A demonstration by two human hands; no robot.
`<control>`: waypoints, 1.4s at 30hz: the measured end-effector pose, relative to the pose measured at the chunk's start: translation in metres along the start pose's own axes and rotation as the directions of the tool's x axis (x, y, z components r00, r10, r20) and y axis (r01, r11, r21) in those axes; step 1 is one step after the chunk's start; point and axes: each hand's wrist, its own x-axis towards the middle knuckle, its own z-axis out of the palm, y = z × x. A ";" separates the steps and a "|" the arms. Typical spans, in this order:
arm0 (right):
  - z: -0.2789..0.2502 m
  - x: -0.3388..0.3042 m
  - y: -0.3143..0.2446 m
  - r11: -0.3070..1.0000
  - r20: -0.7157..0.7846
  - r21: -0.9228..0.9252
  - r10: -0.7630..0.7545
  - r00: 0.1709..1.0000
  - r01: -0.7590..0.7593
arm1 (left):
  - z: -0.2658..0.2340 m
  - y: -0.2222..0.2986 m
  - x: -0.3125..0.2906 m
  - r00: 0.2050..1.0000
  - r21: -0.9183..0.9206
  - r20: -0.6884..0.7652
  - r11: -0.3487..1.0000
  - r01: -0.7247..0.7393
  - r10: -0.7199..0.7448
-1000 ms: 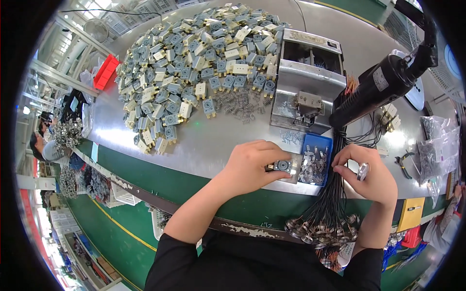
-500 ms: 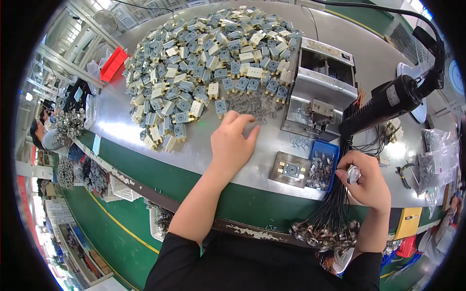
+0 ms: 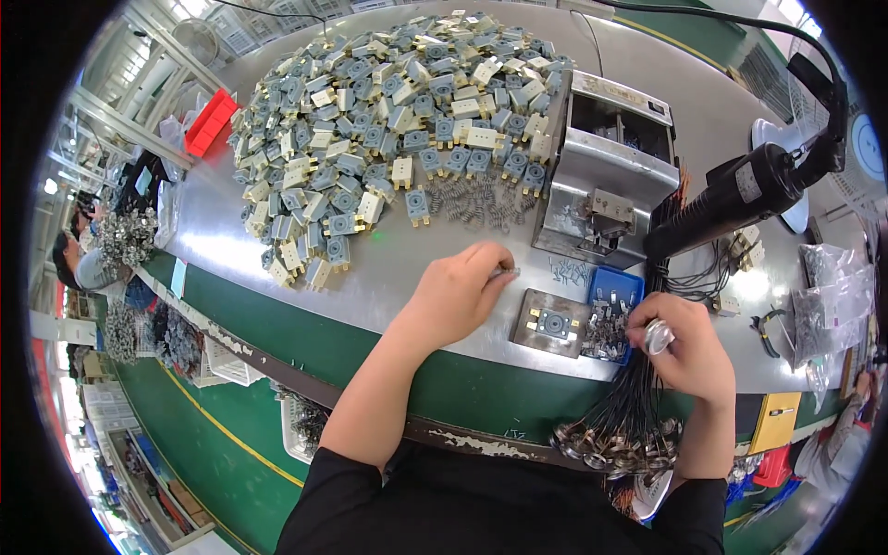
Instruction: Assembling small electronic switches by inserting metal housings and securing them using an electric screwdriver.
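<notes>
My left hand [image 3: 462,291] is closed in a pinch on a small metal spring [image 3: 505,273], just left of a metal fixture block [image 3: 525,339]. In that block lies a grey plastic housing [image 3: 553,323] with brass terminals. Beside the right edge of a blue tray [image 3: 625,280] of small metal parts, my right hand [image 3: 692,350] is closed around a round silver metal cap [image 3: 658,337]. Black wires [image 3: 638,398] hang over the bench edge below that hand. Loose springs [image 3: 476,202] lie on the steel tabletop beyond my left hand.
A large heap of grey and cream housings [image 3: 370,129] covers the back left. Behind the tray stands a metal machine [image 3: 606,157]; a black electric screwdriver [image 3: 731,199] slants in at the right. Small screws [image 3: 572,271] lie above the block. Pliers [image 3: 768,333] rest at the far right.
My left hand has come away from the springs, nearer to me and right, and now pinches a spring. My right hand has shifted slightly left with the silver cap.
</notes>
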 end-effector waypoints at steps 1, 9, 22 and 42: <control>0.003 -0.001 -0.002 1.000 -0.001 -0.001 0.007 1.000 -0.007 | 0.003 0.004 -0.002 1.000 -0.005 0.004 1.000 -0.001 0.001; 0.013 0.001 0.008 0.990 0.025 -0.005 -0.139 0.990 0.139 | 0.005 0.018 -0.004 0.974 -0.656 0.153 0.720 0.226 -0.167; 0.006 0.001 0.016 0.755 -0.015 0.654 -0.038 0.999 0.039 | 0.021 0.033 0.000 0.992 -0.474 0.102 0.880 -0.014 0.071; 0.050 0.014 -0.006 0.930 -0.104 0.326 0.212 0.972 -0.168 | 0.028 0.033 0.006 0.983 -0.448 -0.079 0.875 -0.184 0.166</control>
